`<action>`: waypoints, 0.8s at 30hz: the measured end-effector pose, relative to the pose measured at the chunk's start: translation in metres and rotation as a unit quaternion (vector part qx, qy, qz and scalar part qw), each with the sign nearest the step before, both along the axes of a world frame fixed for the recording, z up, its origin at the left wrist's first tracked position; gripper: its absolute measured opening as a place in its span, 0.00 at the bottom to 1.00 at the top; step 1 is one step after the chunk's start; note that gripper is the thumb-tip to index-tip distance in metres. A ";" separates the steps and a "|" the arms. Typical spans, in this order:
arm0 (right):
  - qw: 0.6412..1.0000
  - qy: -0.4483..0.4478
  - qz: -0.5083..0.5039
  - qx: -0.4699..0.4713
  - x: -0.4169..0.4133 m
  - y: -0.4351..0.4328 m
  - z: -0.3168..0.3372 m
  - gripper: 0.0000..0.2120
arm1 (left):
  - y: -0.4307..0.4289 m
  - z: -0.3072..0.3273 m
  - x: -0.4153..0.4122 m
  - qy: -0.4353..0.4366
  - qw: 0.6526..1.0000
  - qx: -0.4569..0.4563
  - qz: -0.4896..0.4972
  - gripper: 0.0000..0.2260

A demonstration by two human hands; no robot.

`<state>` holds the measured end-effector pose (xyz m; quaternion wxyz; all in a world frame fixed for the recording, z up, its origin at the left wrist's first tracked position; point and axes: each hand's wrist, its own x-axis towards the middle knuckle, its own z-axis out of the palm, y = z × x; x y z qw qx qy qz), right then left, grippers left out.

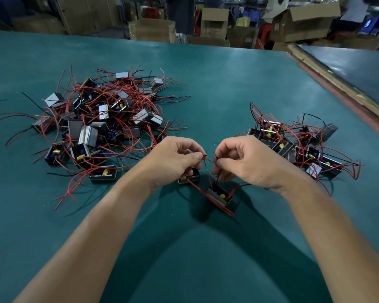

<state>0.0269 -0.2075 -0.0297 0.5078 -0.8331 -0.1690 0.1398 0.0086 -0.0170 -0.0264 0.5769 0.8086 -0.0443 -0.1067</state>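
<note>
2 heaps of small grey metal-cored transformers lie on the teal-green worktop [206, 84]. The larger heap [92, 125] sprawls at the left, its blocks tangled in long red leads with a few black and blue ones, and several show a yellow part inside. Just right of it, the left hand [175, 159] hovers above the worktop with fingers curled, thumb and forefinger pinching the tip of a thin red wire [206, 171]. 1 lone grey transformer [189, 177] sits on the worktop, partly hidden under that hand. The red wire runs down and rightward into a small open-topped grey transformer with a yellow component [219, 196]. It stands on the worktop just below and between the 2 hands, nearer the person than either heap. More red leads trail from it toward the near edge. The right hand [243, 161] faces the left one, close but apart, its thumb and forefinger pinching the end of a thin black wire [215, 158] coming up from that same transformer. The smaller heap [298, 145] lies to its right. Brown cardboard boxes [214, 22] stand beyond the worktop's far edge.
</note>
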 end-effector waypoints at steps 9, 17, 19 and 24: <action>1.000 -0.007 -0.022 0.007 0.000 -0.001 0.004 0.13 | -0.001 -0.001 0.002 -0.022 0.998 0.030 0.050 0.11; 0.991 0.022 -0.017 -0.129 0.001 0.001 0.001 0.16 | 0.002 -0.005 0.006 -0.071 0.993 0.023 0.091 0.08; 0.990 0.040 -0.012 -0.135 0.000 0.003 0.000 0.12 | 0.003 -0.008 0.007 -0.079 0.992 0.038 0.095 0.08; 0.993 0.035 -0.019 -0.112 0.002 0.000 0.000 0.04 | 0.004 -0.010 0.010 -0.102 0.986 0.071 0.112 0.09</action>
